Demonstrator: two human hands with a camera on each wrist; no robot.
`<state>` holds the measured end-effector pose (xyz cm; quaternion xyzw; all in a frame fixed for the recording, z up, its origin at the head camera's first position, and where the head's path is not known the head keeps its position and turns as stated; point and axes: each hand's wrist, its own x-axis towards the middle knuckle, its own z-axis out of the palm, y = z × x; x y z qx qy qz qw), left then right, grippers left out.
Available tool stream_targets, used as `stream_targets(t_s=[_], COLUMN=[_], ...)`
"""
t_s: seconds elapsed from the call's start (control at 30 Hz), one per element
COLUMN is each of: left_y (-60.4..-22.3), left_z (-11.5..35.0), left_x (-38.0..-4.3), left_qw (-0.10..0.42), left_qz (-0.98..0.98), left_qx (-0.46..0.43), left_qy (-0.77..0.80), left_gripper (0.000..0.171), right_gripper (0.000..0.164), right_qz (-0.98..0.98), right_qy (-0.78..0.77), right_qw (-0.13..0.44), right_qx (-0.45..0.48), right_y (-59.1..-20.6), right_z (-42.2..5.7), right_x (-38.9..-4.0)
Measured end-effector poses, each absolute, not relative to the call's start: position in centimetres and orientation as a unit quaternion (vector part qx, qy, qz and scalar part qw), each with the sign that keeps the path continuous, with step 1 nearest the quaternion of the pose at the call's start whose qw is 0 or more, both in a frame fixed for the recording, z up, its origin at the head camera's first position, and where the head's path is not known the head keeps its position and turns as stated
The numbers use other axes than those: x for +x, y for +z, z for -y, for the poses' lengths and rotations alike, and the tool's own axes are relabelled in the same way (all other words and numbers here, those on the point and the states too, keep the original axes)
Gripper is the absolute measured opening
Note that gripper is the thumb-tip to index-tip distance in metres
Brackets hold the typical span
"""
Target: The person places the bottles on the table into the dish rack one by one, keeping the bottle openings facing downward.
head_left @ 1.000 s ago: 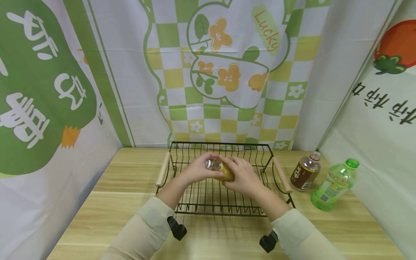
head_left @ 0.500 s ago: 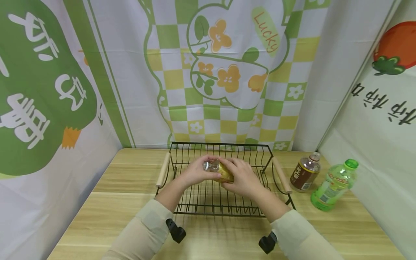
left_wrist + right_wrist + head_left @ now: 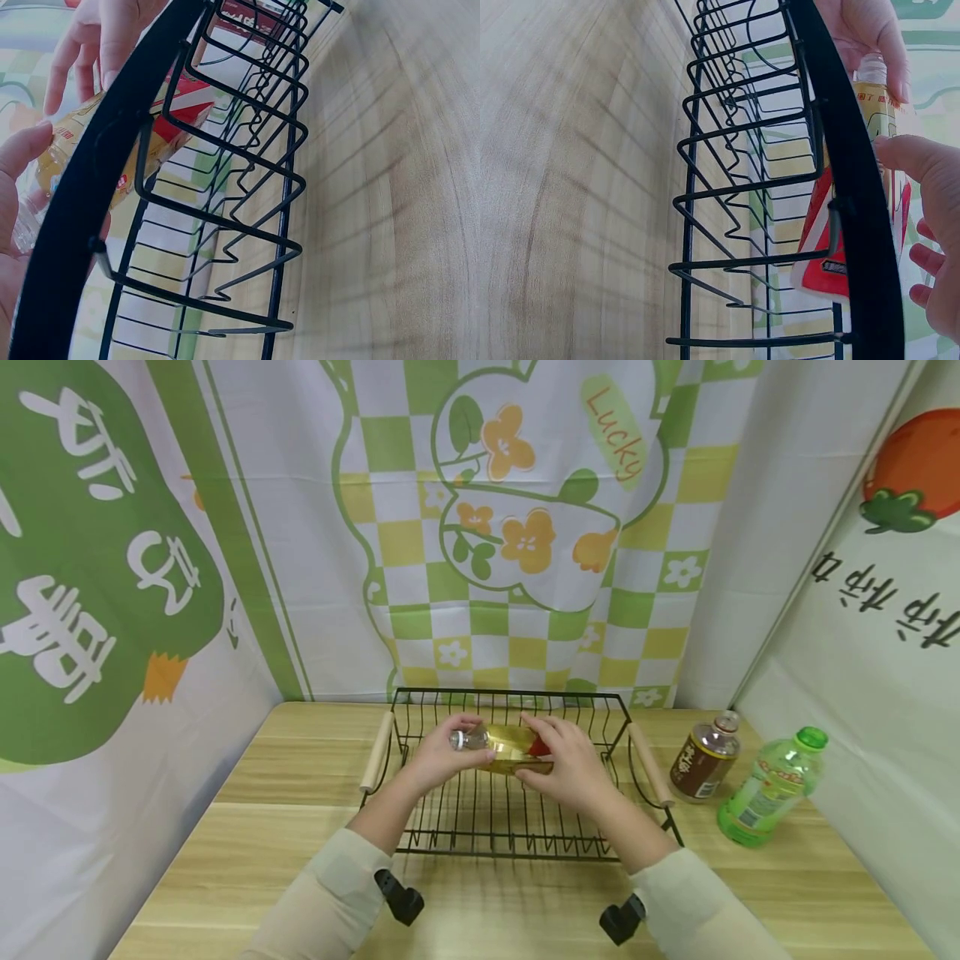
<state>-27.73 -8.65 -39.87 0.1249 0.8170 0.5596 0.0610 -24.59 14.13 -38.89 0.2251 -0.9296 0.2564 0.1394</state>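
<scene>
A clear plastic bottle (image 3: 508, 745) with a gold and red label lies tilted sideways in the air above a black wire dish rack (image 3: 510, 856). My left hand (image 3: 438, 762) grips its neck end, fingers behind and thumb in front. At the label's red end, my right hand (image 3: 572, 764) holds the bottle between thumb and fingers. The right wrist view shows the red part of the label (image 3: 826, 276) behind the rack's bars. In the left wrist view, a thick black rack bar (image 3: 82, 165) hides part of the bottle.
Wooden handles (image 3: 377, 752) sit at both ends of the rack. To its right stand a brown-labelled bottle (image 3: 705, 758) and a green bottle (image 3: 772, 789) with a green cap. Printed cloths hang behind and beside the wooden table (image 3: 247, 852).
The bottle has turned and moved slightly left, showing more of its gold label and some red. My left hand has shifted left; the hands are farther apart.
</scene>
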Motion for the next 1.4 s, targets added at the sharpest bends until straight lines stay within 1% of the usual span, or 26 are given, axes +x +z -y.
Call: stream_targets(t_s=[0.2,0.57,0.7,0.93,1.0,1.13,1.4], left_y=[-39.9,-39.0,-39.1,-38.8,-38.8,-38.7,-38.8], left_z=[9.0,9.3,9.3,9.0,8.8,8.3,7.7], left_x=[-27.7,-27.3,-27.4,-27.4,-27.4,-27.3,-26.5], left_qw=[0.033,-0.005,-0.026,-0.048,-0.050,-0.039,-0.013], left_qz=[-0.815,-0.776,-0.758,-0.720,-0.711,-0.688,-0.691], left_qx=[0.104,0.063,0.058,0.052,0.052,0.063,0.077], left_qy=[0.569,0.628,0.649,0.690,0.699,0.722,0.719], left_gripper=[0.061,0.063,0.063,0.059,0.058,0.056,0.056], right_gripper=[0.078,0.075,0.074,0.075,0.075,0.076,0.085], right_qz=[0.926,0.907,0.902,0.876,0.867,0.849,0.813], right_qy=[0.297,0.382,0.411,0.480,0.497,0.527,0.582], right_qw=[0.140,0.129,0.104,0.041,0.025,0.002,-0.004], right_qx=[0.188,0.118,0.083,0.037,0.035,0.039,0.031], right_y=[-39.0,-38.9,-39.0,-39.4,-39.5,-39.6,-39.5], right_z=[-14.5,-14.5,-14.4,-14.0,-13.9,-13.6,-13.2], right_x=[-24.5,-24.5,-24.4,-24.5,-24.6,-24.7,-24.7])
